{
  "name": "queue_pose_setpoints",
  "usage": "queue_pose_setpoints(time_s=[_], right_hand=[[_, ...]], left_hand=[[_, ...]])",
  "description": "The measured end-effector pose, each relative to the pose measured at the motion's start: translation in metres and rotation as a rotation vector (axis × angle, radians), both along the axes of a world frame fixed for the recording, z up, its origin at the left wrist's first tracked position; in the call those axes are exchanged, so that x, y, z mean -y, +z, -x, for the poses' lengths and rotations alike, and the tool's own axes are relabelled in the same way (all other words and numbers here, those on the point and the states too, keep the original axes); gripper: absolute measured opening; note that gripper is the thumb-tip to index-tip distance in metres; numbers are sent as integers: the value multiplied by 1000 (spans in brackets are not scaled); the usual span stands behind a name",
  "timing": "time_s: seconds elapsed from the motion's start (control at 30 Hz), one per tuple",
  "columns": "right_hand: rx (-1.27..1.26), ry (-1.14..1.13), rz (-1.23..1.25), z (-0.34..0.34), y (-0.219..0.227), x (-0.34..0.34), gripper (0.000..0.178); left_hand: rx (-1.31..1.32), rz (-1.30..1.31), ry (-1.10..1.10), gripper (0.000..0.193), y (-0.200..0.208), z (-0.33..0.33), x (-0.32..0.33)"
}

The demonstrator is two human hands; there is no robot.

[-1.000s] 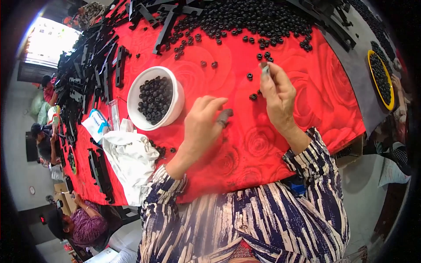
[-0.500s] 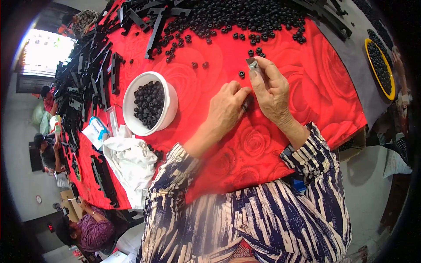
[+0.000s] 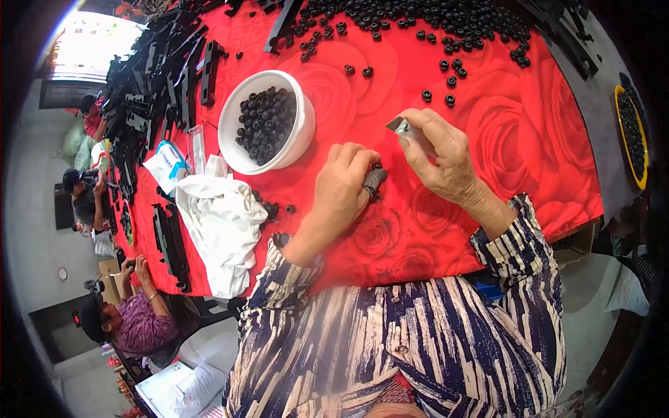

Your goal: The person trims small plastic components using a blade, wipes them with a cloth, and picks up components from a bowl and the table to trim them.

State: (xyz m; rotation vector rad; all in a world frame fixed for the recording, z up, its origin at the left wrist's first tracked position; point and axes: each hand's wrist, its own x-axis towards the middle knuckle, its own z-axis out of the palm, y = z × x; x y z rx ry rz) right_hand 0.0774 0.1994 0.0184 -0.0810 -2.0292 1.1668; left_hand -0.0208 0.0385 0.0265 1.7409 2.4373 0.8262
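My left hand (image 3: 341,184) is closed above the red cloth, in front of my body. A grey, rough-looking wrap (image 3: 375,182) shows at its thumb side, with a bit of something black at the fingertips; the fingers hide most of it. To its right, my right hand (image 3: 442,155) pinches a small metal blade (image 3: 397,125) between thumb and forefinger, its flat end sticking out to the left. The two hands are apart. Beyond my left hand stands a white bowl (image 3: 304,125) holding many black beads (image 3: 268,118), tilted in the view.
Loose black beads (image 3: 446,17) spread across the far side of the red tablecloth (image 3: 390,244). Long black plastic strips (image 3: 150,97) pile up at the left. A white cloth (image 3: 219,230) lies near a tissue pack (image 3: 167,166). Another person (image 3: 143,317) sits at left; a yellow-rimmed tray (image 3: 631,139) is at right.
The view has shifted, so the table appears moved right and up. Both hands have drawn back toward my body and spread apart. The blade stays in my right hand.
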Motion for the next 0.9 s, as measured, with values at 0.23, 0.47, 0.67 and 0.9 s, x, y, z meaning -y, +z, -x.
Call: queue_pose_setpoints(time_s=[0.23,0.47,0.67,0.9], right_hand=[[30,100,-82,-2,1,4,27],[87,382,190,-5,8,11,28],[129,476,182,-10,6,19,33],[156,536,111,-7,10,19,31]], left_hand=[[309,-108,88,23,-3,4,0],[1803,-551,38,16,1,2,17],[2057,-468,83,13,-5,-9,23],[2068,-364,171,15,-9,-15,25]])
